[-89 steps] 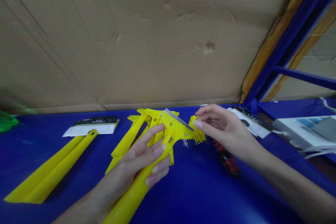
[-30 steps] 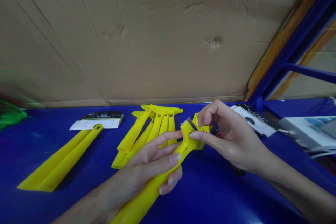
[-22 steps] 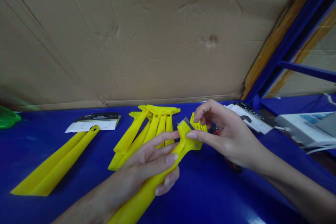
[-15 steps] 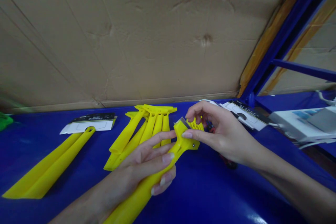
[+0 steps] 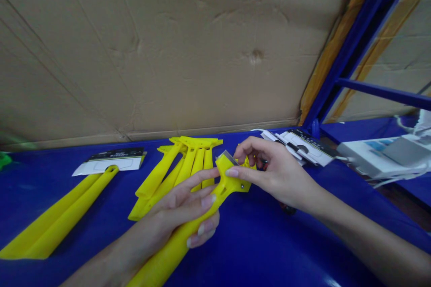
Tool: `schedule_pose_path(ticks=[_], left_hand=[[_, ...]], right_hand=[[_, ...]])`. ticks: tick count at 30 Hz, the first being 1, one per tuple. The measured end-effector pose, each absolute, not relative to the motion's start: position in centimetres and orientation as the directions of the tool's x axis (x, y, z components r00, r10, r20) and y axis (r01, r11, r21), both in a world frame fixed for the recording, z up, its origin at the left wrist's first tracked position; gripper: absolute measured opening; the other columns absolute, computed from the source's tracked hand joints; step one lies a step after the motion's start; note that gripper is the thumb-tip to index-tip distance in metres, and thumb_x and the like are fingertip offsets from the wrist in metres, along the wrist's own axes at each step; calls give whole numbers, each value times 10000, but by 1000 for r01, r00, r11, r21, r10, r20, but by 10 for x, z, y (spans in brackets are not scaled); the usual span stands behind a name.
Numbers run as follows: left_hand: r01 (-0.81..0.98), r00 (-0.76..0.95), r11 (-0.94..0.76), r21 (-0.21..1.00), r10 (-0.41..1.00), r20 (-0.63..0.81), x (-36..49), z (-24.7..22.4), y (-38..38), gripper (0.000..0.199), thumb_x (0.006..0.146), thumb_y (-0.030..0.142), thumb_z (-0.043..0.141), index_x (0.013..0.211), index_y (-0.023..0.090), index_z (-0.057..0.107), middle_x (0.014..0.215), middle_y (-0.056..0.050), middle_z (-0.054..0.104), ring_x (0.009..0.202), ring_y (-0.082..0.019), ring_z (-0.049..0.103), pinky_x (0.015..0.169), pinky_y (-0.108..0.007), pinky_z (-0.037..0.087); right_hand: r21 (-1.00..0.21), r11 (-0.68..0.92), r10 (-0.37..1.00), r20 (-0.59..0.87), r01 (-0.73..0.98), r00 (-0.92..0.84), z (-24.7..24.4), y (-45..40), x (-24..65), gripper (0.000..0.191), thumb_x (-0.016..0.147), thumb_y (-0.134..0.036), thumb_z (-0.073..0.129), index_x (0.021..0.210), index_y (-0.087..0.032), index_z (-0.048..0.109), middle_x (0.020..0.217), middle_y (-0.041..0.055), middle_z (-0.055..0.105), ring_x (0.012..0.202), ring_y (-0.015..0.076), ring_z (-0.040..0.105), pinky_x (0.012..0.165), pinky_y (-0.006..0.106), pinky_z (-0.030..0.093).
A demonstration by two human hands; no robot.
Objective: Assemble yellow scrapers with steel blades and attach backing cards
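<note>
My left hand [image 5: 183, 204] is closed around the handle of a yellow plastic scraper [image 5: 170, 251], which tilts up and to the right. A thin grey blade [image 5: 229, 158] shows at the scraper's head. My right hand [image 5: 278, 172] pinches that head, thumb on its near face and fingertips behind the blade's right end. Several yellow scrapers [image 5: 190, 161] lie in a pile behind my left hand. Small yellow pieces [image 5: 252, 161] are partly hidden by my right fingers. Beneath my right wrist, a dark tool [image 5: 288, 208] is mostly covered.
Yellow scrapers [image 5: 63, 219] with a black-and-white card [image 5: 111, 161] lie at left on the blue table [image 5: 256, 251]. More cards [image 5: 306, 145] and a white device with cables [image 5: 377, 157] are at right. A cardboard wall [image 5: 188, 54] and blue metal frame [image 5: 350, 49] stand behind.
The view has shifted slightly, so everything sits a little further left. Both hands keep their hold on the scraper; my right fingers have curled slightly lower by the blade.
</note>
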State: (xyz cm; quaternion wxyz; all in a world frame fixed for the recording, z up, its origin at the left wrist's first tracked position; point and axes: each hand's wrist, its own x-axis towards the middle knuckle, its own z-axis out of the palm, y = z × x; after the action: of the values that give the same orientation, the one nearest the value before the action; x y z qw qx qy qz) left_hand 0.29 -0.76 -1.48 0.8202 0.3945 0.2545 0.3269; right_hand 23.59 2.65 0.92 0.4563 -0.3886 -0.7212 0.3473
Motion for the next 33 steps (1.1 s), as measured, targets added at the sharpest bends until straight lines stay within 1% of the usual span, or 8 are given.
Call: schedule_pose_path(ticks=[9,13,17,19,21,24,28,33], left_hand=[[-306,595,469,829,774,-218,9,-8,-11,608,925,328,812,1453,264,516,660,31,620,493,-66,462,474,-204,207],[-327,555,425,844,809,-192,8,-6,-11,716,933,295,801,1534,222,421,660,33,596,519,-71,475,516,-207,249],[-315,520,430,846,824,-226,7,0,-10,887,931,287,801,1624,185,256,662,35,583,529,-76,493,549,-201,284],[-314,504,432,845,830,-237,6,2,-10,951,930,282,799,1650,188,185,659,39,576,532,-78,497,554,-196,289],[-314,504,436,844,829,-241,6,4,-10,978,932,289,797,1661,203,151,648,48,561,532,-80,491,548,-192,280],[-312,512,439,843,825,-240,7,5,-10,980,934,303,801,1661,207,150,643,52,552,535,-77,478,547,-193,270],[-309,517,443,841,821,-242,7,2,-10,959,928,293,803,1653,193,183,653,43,565,528,-72,469,554,-201,265],[-343,513,413,844,835,-201,8,-4,-10,926,934,299,791,1650,201,212,638,44,552,517,-79,451,537,-215,240]], right_hand=[[-888,424,890,372,179,-264,11,31,238,358,800,-473,877,936,-203,685,868,8,698,683,139,565,605,281,457],[-808,442,897,404,389,-180,28,33,256,300,908,-497,729,868,-214,639,761,13,675,653,164,596,585,295,458],[-453,374,927,189,809,-323,45,29,287,277,886,-402,718,709,-241,579,577,-10,602,510,164,522,500,300,317],[-277,313,950,101,908,-296,45,25,298,288,814,-446,795,729,-248,604,590,5,619,509,181,512,499,309,273],[-231,292,956,56,928,-287,38,20,305,398,775,-575,815,710,-251,593,618,24,637,524,195,528,511,313,286],[-298,247,963,-27,922,-267,22,15,308,441,754,-610,821,741,-255,560,646,23,667,525,205,583,499,309,325],[-546,70,941,-241,835,-237,3,14,305,432,840,-604,740,836,-267,470,679,-1,723,410,178,617,401,291,382],[-560,129,963,-128,818,-239,2,12,293,499,792,-583,787,807,-282,390,578,-53,616,440,179,596,441,287,371]])
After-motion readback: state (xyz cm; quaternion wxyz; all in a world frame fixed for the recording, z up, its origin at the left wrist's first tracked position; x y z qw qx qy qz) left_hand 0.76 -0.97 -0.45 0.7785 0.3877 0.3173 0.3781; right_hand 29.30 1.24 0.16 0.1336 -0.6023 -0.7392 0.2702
